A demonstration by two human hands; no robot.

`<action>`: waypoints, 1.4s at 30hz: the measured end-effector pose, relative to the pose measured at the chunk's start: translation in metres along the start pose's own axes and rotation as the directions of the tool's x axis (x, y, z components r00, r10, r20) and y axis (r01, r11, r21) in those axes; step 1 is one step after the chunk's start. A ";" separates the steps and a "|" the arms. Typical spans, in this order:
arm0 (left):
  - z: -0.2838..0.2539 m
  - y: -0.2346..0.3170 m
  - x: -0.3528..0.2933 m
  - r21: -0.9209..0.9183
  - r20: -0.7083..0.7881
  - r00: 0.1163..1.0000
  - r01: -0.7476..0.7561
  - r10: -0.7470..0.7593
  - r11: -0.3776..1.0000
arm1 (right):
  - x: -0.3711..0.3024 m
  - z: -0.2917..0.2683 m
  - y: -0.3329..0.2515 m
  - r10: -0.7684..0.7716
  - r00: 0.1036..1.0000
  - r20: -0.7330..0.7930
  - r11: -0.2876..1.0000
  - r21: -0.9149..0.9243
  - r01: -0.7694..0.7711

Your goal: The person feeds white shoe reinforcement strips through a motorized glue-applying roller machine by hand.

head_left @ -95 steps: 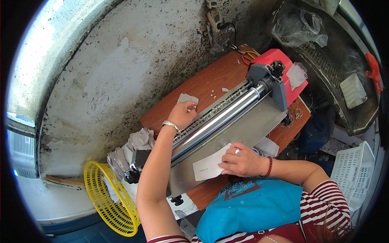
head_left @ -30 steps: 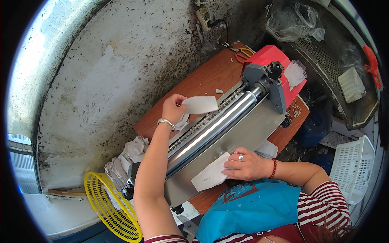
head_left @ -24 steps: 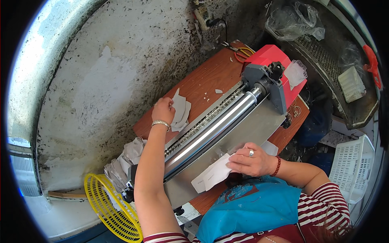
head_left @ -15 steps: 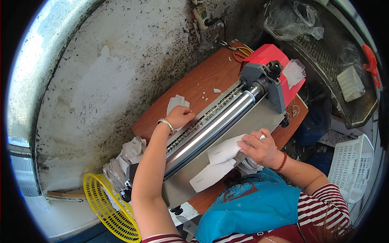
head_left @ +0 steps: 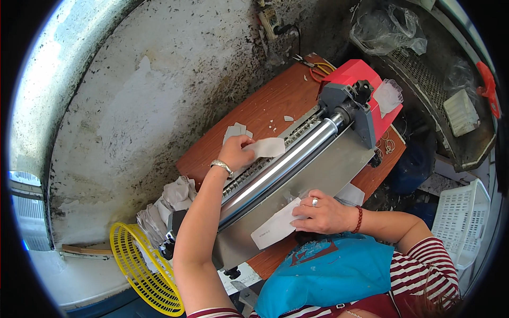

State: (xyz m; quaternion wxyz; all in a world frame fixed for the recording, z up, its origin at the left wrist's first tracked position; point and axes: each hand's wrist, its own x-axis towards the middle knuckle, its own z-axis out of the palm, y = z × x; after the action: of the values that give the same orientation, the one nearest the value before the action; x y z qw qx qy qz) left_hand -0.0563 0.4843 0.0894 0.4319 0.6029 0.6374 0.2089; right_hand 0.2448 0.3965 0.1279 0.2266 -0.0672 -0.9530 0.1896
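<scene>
A bench machine has a shiny steel roller (head_left: 281, 168), with a ridged shaft (head_left: 299, 135) along its far side and a flat metal plate (head_left: 324, 168) along its near side. Beyond the roller, my left hand (head_left: 237, 153) pinches a thin white strip (head_left: 270, 147), which curves over the ridged shaft. My right hand (head_left: 326, 214) has its fingers closed on another flat white strip (head_left: 274, 228) with small print, lying over the near edge of the plate. Other white pieces (head_left: 351, 195) lie partly hidden behind my right hand.
Small white pieces (head_left: 236, 130) lie on the brown tabletop (head_left: 260, 112) by the stained wall. A crumpled white pile (head_left: 169, 204) and a yellow basket (head_left: 139, 265) are at left. The machine's red cover (head_left: 352, 72) stands at the far end; a white basket (head_left: 462, 222) is at right.
My left hand, empty-looking before, now holds up a white strip beyond the roller. My right hand has moved left and down; one strip shows at its fingers instead of two.
</scene>
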 end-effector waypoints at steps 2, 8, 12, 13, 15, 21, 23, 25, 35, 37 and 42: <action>-0.015 -0.009 0.008 -0.005 -0.129 0.991 0.016 -0.016 1.000 | -0.003 0.001 0.001 -0.011 1.000 -0.017 1.000 -0.004 0.011; -0.026 -0.009 0.015 0.621 -0.395 0.910 0.165 0.124 0.766 | -0.012 -0.022 0.014 -0.025 0.982 -0.185 0.964 -0.265 -0.025; -0.011 -0.024 0.024 0.762 -0.046 0.943 0.246 -0.330 0.598 | -0.036 -0.034 0.024 0.129 0.973 -0.194 0.899 -0.390 -0.197; -0.006 -0.022 0.027 0.707 0.046 0.853 0.340 -0.520 0.621 | -0.040 -0.034 0.025 0.182 0.961 -0.206 0.880 -0.403 -0.253; -0.009 -0.031 0.035 0.695 0.070 0.861 0.320 -0.504 0.644 | -0.034 -0.032 0.024 0.219 0.954 -0.206 0.882 -0.377 -0.284; -0.007 -0.021 0.037 0.657 0.047 0.919 0.267 -0.392 0.705 | -0.006 -0.022 0.032 0.210 0.950 -0.230 0.861 -0.417 -0.291; -0.007 -0.011 0.031 0.689 0.026 0.916 0.274 -0.401 0.671 | -0.004 -0.024 0.024 0.219 0.953 -0.209 0.928 -0.257 -0.270; -0.011 -0.002 0.026 0.690 -0.026 0.948 0.247 -0.318 0.681 | -0.001 -0.023 0.013 0.178 0.970 -0.167 0.959 -0.193 -0.209; -0.001 0.007 0.041 0.087 0.166 0.926 0.328 -0.338 0.941 | -0.004 -0.007 0.002 0.130 0.991 -0.038 0.990 -0.053 -0.132; 0.007 0.018 0.039 0.001 0.212 0.938 0.282 -0.275 0.960 | -0.003 -0.006 0.002 0.132 0.991 -0.037 0.990 -0.052 -0.133; 0.013 -0.012 0.060 0.116 0.292 0.929 0.204 -0.229 0.972 | -0.002 -0.007 0.003 0.145 0.989 -0.019 0.988 -0.057 -0.146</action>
State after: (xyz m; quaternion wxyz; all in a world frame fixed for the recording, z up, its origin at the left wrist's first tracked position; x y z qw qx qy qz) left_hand -0.0471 0.5357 0.0554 0.5192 0.5714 0.6344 0.0380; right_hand 0.2502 0.4008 0.1315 0.2170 -0.1443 -0.9490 0.1773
